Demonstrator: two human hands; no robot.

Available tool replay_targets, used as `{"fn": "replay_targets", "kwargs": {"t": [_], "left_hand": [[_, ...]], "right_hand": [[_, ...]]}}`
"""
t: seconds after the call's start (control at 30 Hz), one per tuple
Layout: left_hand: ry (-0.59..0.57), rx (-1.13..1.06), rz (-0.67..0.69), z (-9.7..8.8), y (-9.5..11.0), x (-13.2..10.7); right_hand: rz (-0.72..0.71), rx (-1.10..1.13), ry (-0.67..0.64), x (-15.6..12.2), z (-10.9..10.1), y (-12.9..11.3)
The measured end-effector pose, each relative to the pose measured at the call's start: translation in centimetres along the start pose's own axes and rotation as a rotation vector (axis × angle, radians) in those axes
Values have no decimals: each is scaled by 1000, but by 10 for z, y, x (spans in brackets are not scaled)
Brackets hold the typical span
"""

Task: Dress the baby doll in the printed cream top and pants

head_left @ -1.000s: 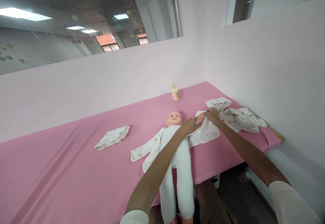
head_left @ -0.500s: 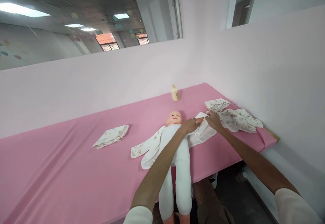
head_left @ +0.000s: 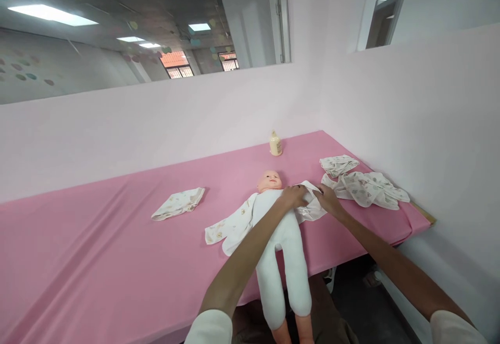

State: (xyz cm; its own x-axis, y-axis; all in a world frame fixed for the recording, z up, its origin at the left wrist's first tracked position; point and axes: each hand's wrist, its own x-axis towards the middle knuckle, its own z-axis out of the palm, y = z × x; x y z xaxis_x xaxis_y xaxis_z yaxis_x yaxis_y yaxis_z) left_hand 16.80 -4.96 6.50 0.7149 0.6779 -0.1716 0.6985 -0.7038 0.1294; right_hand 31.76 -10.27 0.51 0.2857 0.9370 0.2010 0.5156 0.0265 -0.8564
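A baby doll (head_left: 279,240) with a white cloth body lies on its back on the pink table (head_left: 97,266), legs hanging over the near edge. An open white printed garment (head_left: 230,224) is spread under it. My left hand (head_left: 292,196) rests closed on the doll's shoulder, gripping the garment there. My right hand (head_left: 326,198) is closed on the bunched garment sleeve (head_left: 312,209) just right of the doll. The doll's arm on that side is hidden under the cloth.
A small cream bottle (head_left: 275,143) stands by the back wall. A folded printed cloth (head_left: 178,202) lies to the left of the doll. More printed baby clothes (head_left: 363,185) are heaped at the right end, near the table's corner and the side wall.
The doll's bare hand, visible a second ago between my hands, is now covered by the sleeve. Both hands have drawn closer to the doll's shoulder, bunching the garment's right side inward.
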Motion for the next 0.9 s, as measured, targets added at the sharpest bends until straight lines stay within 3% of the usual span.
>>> {"fn": "replay_targets", "kwargs": {"t": [0.1,0.27,0.33,0.43,0.5,0.57,0.67,0.73,0.8,0.9], "left_hand": [[-3,29,24,-1,-7,-7],[22,49,-7,-3,-9,-7],[42,41,-9,-5,-10,-9],[76,18,-7,-7,-16,-24],[155,-17,-4,-4,-26,-45],[335,-85,-21,5,-39,-76],[525,-211,-235,28,-59,-134],[539,-354,-418,46,-69,-168],[517,-516,-549,61,-74,-193],[474,-706,-568,75,-72,-207]], "right_hand": [[62,138,-21,-12,14,-7],[183,437,-80,-57,49,-39],[166,469,-104,-70,50,-46],[122,391,-198,-84,35,-43],[95,280,-258,-92,22,-33],[28,123,-257,-101,12,-19],[-129,-89,-200,-113,7,-3],[-149,-93,-198,-118,7,1],[-81,0,-218,-122,8,-4],[-2,87,-241,-128,8,-25]]}}
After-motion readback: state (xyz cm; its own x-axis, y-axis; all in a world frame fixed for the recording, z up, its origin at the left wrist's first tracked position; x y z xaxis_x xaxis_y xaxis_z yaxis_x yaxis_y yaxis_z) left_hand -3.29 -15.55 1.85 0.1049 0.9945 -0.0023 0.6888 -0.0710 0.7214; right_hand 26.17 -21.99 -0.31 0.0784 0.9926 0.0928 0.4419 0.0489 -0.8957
